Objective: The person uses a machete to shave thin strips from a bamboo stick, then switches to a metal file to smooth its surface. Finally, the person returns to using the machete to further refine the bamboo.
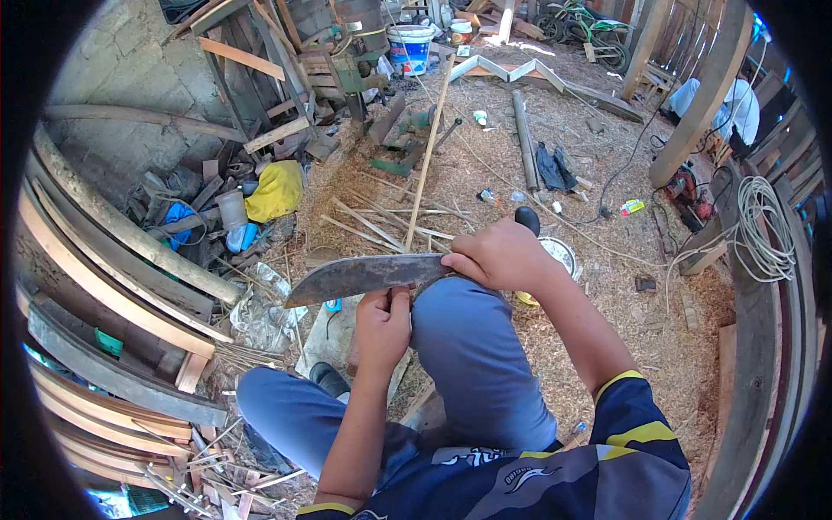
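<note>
My right hand (503, 256) is wrapped around the handle of a machete (360, 277), whose dark end knob sticks out past my fist. The broad, worn blade points left and lies across in front of my raised knee. Just under the blade, my left hand (384, 329) is closed with thumb and fingers together. A long, thin wooden strip (430, 147) runs from far ahead down to the blade, in line with my left fingers. The blade hides where the strip meets that hand.
Loose strips (373, 224) lie on the shavings-covered ground ahead. Curved planks (121, 277) are stacked at left. A white bucket (410, 48) stands at the back. Coiled rope (766, 230) hangs on timber at right, near a power tool (689, 192). Another person (737, 104) crouches behind a post.
</note>
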Demonstrator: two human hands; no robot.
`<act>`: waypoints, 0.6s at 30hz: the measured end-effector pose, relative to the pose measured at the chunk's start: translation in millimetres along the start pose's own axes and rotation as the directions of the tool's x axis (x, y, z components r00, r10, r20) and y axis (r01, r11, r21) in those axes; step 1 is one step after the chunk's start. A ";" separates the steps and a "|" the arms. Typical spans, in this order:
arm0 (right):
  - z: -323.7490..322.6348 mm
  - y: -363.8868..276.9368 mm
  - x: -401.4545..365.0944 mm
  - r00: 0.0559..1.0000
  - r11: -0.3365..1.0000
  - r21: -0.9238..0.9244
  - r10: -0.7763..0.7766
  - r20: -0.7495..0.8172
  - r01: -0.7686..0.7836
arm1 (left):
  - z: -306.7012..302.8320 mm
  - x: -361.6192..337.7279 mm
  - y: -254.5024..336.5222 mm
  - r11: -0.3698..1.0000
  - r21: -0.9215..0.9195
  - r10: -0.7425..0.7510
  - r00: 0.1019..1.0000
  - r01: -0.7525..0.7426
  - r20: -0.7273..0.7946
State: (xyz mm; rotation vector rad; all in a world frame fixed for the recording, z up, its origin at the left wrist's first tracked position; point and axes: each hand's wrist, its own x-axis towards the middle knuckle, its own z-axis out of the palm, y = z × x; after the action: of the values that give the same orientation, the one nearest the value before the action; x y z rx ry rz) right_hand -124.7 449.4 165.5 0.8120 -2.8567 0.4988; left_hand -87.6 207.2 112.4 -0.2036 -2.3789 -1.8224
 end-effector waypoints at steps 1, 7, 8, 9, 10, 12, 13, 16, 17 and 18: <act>1.2 0.8 0.1 1.000 1.000 0.003 -0.003 -0.009 0.003 | -0.2 0.5 -1.3 1.000 0.014 0.020 1.000 -0.019 -0.004; 0.1 0.7 -0.9 1.000 1.000 -0.006 0.001 -0.030 -0.001 | -1.7 -3.4 -9.9 0.997 0.051 0.052 0.999 -0.051 -0.005; -0.9 0.5 -1.5 0.999 1.000 -0.005 -0.005 -0.041 0.004 | -0.4 -5.0 -12.4 0.998 0.039 0.055 0.998 -0.054 -0.023; -1.3 0.9 -1.9 0.999 1.000 -0.004 -0.010 -0.051 0.010 | 1.6 -6.7 -14.0 0.998 0.028 0.059 0.997 -0.057 -0.043; -1.2 1.6 -1.9 0.999 1.000 -0.012 -0.012 -0.049 0.012 | 2.1 -7.5 -14.9 0.998 0.016 0.061 0.996 -0.061 -0.061; -0.8 3.8 -2.0 0.999 1.000 -0.024 -0.016 -0.042 0.015 | -3.6 -9.7 -10.5 0.997 0.061 0.043 0.999 -0.043 0.005; -0.2 4.5 -2.1 0.999 1.000 -0.023 -0.015 -0.043 0.014 | -6.1 -11.1 -7.7 0.996 0.084 0.031 0.999 -0.034 0.036; 0.0 4.6 -2.6 0.999 1.000 -0.029 -0.009 -0.042 0.008 | -7.4 -12.6 -6.0 0.992 0.069 0.104 0.994 -0.106 0.038; -2.2 2.9 -2.8 0.999 0.999 -0.036 -0.007 -0.039 0.006 | -7.6 -13.7 -5.6 0.995 0.048 0.082 0.996 -0.084 0.038; -3.4 1.8 -2.4 0.999 0.999 -0.043 -0.006 -0.038 0.004 | -7.6 -15.2 -5.1 0.998 0.026 0.062 0.997 -0.063 0.038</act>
State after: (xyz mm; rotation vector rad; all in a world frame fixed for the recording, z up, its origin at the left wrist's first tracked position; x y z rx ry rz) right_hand -123.6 453.2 167.8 0.7938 -2.8200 0.4458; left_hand -73.4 198.2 106.7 -0.3082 -2.3921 -1.7732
